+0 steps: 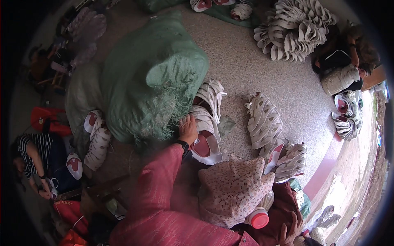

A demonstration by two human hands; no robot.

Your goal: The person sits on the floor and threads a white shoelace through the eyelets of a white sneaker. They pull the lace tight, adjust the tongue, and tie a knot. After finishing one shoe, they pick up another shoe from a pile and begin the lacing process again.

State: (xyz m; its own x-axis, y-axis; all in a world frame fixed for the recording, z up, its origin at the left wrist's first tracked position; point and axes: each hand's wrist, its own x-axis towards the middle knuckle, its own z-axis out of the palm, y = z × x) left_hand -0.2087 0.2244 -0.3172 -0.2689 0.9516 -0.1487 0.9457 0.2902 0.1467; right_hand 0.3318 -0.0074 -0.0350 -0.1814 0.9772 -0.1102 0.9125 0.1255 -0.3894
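Observation:
My left hand, with a dark watch on its wrist, lies with fingers stretched out against the side of a stack of nested white shoe uppers. The nearest upper shows a red inside. A big green woven sack with a frayed edge bulges just beyond and left of this hand. At the lower right my right hand rests with spread fingers on dark red cloth, holding nothing that I can see. Between the hands lies a flowered cloth, beside a clear jar with a red lid.
More stacks of white uppers lie on the speckled floor at right and in a large coiled pile. A person in a striped top sits at left, handling something small. Another person sits at far right beside uppers.

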